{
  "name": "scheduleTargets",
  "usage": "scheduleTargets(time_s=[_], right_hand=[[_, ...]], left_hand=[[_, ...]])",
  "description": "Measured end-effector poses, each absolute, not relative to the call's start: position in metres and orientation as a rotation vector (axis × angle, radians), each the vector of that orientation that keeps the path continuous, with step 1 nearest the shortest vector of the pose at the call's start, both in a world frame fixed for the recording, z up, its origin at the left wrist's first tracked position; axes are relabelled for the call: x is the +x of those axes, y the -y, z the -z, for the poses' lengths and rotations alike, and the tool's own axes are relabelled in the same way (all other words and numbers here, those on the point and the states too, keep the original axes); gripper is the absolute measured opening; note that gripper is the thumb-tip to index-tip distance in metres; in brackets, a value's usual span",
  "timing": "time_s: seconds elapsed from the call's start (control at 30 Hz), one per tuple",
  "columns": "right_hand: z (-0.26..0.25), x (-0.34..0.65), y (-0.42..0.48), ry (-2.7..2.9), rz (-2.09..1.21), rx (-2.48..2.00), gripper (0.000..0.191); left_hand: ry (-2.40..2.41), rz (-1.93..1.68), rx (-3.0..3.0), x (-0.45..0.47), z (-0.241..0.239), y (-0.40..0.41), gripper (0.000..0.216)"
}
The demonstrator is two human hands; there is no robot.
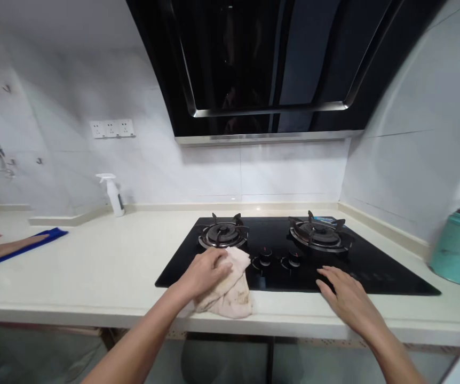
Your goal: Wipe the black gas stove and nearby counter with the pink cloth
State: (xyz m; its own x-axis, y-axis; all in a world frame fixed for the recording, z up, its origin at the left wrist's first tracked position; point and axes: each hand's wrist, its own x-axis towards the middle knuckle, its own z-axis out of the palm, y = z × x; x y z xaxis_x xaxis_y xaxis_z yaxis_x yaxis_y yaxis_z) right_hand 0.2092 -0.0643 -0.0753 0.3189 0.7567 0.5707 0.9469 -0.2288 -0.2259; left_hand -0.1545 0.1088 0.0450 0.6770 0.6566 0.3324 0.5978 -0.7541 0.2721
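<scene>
My left hand (206, 273) presses down on a stained pale cloth (234, 290), its fingers closed around the upper part. The cloth lies folded across the front edge of the black gas cooktop (270, 280) and onto the white counter. Just behind it is the left burner (222, 233). Two control knobs (265, 257) sit between my hands. On the front right of the cooktop rests my right hand (344, 293), fingers spread and holding nothing. Behind that hand stands the right burner (320, 234) with its pan support.
Another person's hands (14, 248) work with a blue cloth (54, 233) at the far left. A white spray bottle (113, 197) stands near the back wall. To the right is a green container (459, 248). A black range hood (254, 64) overhangs the cooktop.
</scene>
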Motion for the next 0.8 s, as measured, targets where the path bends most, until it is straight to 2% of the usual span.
scheduleTargets(time_s=[0.17,0.37,0.63,0.8], right_hand=[[0.081,0.212,0.064,1.497,0.484,-2.051,0.053],[0.082,0.213,0.067,1.531,0.499,-2.048,0.055],[0.071,0.208,0.068,1.496,0.439,-2.082,0.052],[0.072,0.211,0.067,1.496,0.409,-2.065,0.052]], left_hand=[[-0.847,-0.525,3.115,-0.139,-0.028,-0.094,0.069],[-0.930,-0.498,3.176,-0.103,-0.014,-0.112,0.048],[-1.079,-0.582,3.124,-0.026,-0.018,-0.150,0.042],[-1.129,-0.588,3.069,-0.015,-0.016,-0.150,0.040]])
